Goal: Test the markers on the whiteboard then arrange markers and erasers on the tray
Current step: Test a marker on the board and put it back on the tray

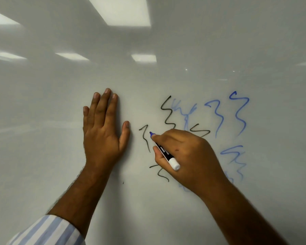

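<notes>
**Marker tip at the whiteboard**

Striped sleeve (48, 230) lies nearest, at the whiteboard's lower left. Further in, the right hand (185, 156) curls its fingers round a blue-tipped marker (164, 152), tip beside a black squiggle (145, 137) near the board's middle. The left hand (102, 129) presses flat, fingers straight, holding nothing. Blue squiggles (240, 112) lie toward the right edge of the whiteboard (60, 85).

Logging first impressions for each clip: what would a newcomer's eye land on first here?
First the right hand, low and right of centre, gripping a blue-tipped marker with its tip at the whiteboard. Next the left hand pressed flat on the board beside it, fingers straight. Around the marker, black squiggles; blue squiggles further right.
</notes>
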